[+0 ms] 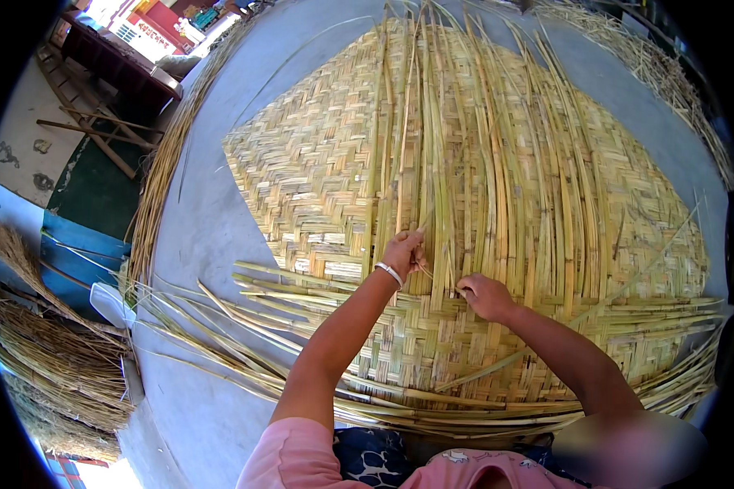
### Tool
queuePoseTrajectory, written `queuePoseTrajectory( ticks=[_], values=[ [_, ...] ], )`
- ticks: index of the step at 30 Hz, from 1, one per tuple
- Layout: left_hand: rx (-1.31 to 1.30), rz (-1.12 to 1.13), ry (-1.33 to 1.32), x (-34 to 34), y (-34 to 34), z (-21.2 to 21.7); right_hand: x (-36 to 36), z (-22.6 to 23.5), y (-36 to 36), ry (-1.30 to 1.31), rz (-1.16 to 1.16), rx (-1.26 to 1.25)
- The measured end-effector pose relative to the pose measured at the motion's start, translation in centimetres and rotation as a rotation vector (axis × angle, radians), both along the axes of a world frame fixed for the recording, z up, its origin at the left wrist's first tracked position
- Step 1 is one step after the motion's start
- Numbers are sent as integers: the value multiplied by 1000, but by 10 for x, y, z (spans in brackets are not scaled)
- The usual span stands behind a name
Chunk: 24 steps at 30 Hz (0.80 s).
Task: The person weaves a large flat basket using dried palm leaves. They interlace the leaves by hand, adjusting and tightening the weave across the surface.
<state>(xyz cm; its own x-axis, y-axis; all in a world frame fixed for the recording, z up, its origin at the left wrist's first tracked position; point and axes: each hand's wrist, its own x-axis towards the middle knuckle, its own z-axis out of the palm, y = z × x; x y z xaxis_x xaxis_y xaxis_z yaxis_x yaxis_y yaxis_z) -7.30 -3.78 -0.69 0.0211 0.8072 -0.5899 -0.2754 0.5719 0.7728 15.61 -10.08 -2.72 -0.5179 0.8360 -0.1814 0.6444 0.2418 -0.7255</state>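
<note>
on the grey floor (212, 220) lies a big woven mat (318, 171) with long loose strips (497, 163) running far, and near its middle the left hand (404, 251) pinches one strip while the right hand (485, 297) presses, fingers curled, so i think weaving is underway and the lifted strip needs tucking under.

Flat woven reed mat (318, 171), loose upright strips (497, 179), apparently unwoven

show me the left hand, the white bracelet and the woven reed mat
left hand (404, 251), head view, back of the hand
white bracelet (389, 273), head view, band across the wrist
woven yellow reed mat (310, 175), head view, finished weave at left
</note>
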Motion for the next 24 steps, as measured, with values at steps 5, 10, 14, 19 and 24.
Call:
queuePoseTrajectory(
  ticks=[5,10,14,19,24],
  values=[
    [-62,-144,-137,-30,-15,-5,2,-3,1,-19,11,-21],
    [43,-43,-165,-47,-13,2,-4,-2,0,-48,27,-30],
    [119,184,-311,-91,-9,1,-3,0,5,-19,9,-51],
    [89,151,-367,-109,-44,6,0,-2,7,-55,10,-83],
    [117,8,41,-113,-50,30,0,-5,6,-34,-3,-90]
  ],
)
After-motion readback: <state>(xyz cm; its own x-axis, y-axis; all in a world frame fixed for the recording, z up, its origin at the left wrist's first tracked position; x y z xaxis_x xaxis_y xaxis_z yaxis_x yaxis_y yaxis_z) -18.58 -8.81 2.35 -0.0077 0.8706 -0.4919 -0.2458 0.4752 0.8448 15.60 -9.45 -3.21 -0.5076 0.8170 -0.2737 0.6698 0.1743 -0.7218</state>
